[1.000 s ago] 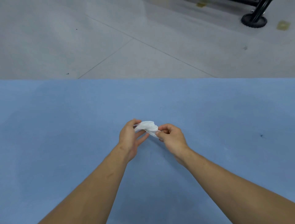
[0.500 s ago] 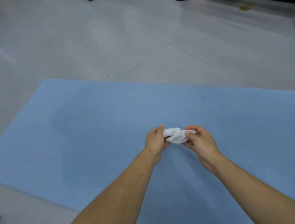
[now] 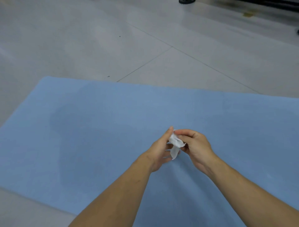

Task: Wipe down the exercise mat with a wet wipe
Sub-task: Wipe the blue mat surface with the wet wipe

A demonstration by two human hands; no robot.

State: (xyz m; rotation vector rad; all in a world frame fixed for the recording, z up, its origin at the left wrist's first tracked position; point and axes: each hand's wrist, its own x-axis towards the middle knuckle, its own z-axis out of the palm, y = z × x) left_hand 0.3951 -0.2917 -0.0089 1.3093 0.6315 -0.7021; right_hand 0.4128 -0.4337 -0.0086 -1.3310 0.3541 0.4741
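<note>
Grey tiled floor (image 3: 97,40) w/ pale grout lines fills the top half. A blue exercise mat (image 3: 80,145) lies flat on it across the lower half, far-left corner in view.

Thumb + forefinger of the right hand (image 3: 198,145) curl over and pinch the top of a crumpled white wet wipe (image 3: 175,142). The thumb of the left hand (image 3: 157,152) presses the wipe's left side; its other fingers curl under the wipe, partly hidden. Wipe is bunched btwn both hands, a tail hanging down, over the mat's mid-right area; can't tell if it touches the mat.

Hands sit close together, bare forearms running back to the bottom edge. Darker patch (image 3: 72,126) on the mat at left. Black equipment foot (image 3: 186,1) at the top edge.
</note>
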